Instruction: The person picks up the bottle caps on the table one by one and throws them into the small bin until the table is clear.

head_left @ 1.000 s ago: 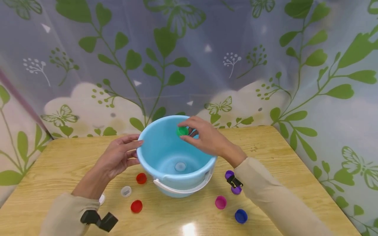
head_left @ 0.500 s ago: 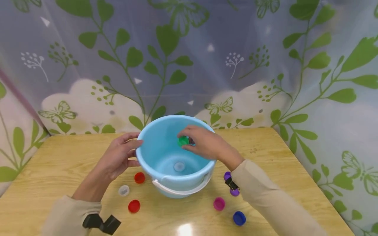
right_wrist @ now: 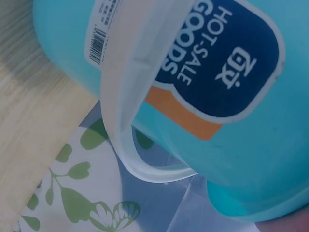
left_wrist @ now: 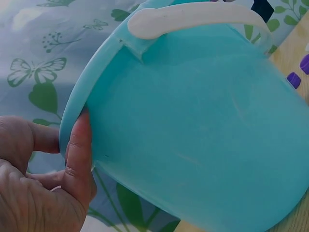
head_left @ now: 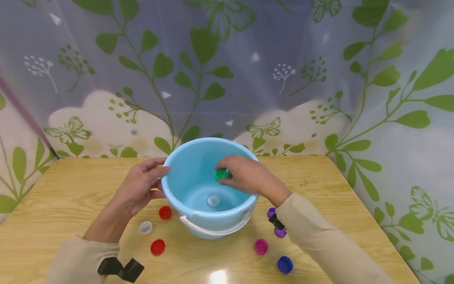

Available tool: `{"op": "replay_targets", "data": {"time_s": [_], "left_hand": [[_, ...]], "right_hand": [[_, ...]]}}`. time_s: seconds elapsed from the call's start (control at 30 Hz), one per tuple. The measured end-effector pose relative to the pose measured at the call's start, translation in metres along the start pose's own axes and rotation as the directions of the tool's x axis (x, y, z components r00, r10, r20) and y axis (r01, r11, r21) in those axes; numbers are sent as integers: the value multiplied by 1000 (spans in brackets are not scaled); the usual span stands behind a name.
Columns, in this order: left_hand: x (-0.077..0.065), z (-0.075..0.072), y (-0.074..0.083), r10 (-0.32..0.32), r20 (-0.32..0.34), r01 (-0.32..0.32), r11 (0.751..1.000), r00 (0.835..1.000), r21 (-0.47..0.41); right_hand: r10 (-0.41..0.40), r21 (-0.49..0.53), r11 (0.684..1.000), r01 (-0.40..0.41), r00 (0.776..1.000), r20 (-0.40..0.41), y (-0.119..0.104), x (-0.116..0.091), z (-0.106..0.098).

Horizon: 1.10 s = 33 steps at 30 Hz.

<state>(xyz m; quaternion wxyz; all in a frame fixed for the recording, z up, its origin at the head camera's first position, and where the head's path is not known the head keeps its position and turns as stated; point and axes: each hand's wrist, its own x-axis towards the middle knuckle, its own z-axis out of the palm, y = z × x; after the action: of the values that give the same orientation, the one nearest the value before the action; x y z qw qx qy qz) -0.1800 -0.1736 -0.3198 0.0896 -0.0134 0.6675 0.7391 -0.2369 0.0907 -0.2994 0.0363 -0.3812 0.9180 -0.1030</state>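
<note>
Left hand (head_left: pixel 140 185): at 9 o'clock of the bucket (head_left: pixel 186 177), forearm in from 7, digits spaced along the rim.
Left grip: holding the bucket rim.
Right hand (head_left: pixel 242 175): inside the bucket mouth, back of hand up, forearm in from 4 and crossing above the rim at about 3.
Right grip: narrow pinch on the green cap (head_left: pixel 221 175), thumb on the 6 o'clock side, finger on the 12 side.
Green cap: within the bucket, just off mouth centre toward 3. Small, round, bright green, partly covered by fingers. Height above bucket floor: can't tell.
Bucket: light blue, on the worktop (head_left: pixel 308 205). White handle (head_left: pixel 213 232) drooped at 6. Dark blue label (right_wrist: pixel 224 63) reads "HOT-SALE GOODS".
Caps near 8: red cap (head_left: pixel 165 212), white cap (head_left: pixel 146 227).
Caps between 4 and 5: magenta cap (head_left: pixel 261 246), blue cap (head_left: pixel 285 264).
</note>
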Motion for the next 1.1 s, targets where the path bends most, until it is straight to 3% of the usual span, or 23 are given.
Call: {"op": "replay_targets", "data": {"time_s": [0.27,0.53,0.8,1.1], "left_hand": [[5,9,9,31,18,-32,999,999,37],[4,11,11,44,16,-45,990,999,132],[4,7,13,24,31,-26,997,999,72],[-3,4,3,13,54,-19,995,998,96]], "right_hand": [[8,-8,1000,-7,1000,19,8,-3,-11],[-4,-24,1000,6,998,60,10,-2,-16],[21,-54,998,-16,995,102,7,4,-22],[-9,-45,999,14,993,120,2,-1,-6]]}}
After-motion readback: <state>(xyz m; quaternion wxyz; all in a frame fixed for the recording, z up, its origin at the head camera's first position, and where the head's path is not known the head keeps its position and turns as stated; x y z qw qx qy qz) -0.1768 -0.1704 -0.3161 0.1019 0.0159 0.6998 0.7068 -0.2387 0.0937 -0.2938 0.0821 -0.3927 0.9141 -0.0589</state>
